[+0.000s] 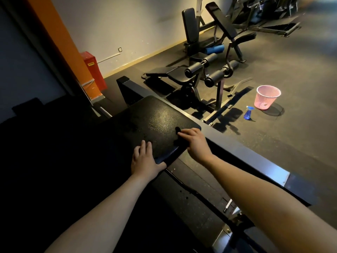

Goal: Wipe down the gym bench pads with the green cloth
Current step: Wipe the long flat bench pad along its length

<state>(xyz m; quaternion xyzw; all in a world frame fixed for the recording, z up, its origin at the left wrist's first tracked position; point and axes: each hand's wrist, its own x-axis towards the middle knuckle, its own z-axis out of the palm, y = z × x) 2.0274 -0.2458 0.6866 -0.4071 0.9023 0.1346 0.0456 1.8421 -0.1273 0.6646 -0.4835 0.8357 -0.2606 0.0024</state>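
Both arms reach forward to the bench pad (155, 121): your left grip (145, 159) lies flat and wide on its near edge. Your right grip (195, 143) curls at its right edge over a dark lump (177, 129); whether it holds that cannot be told.

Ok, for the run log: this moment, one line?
left hand: on pad edge | right hand: curled on pad | green cloth: not discernible
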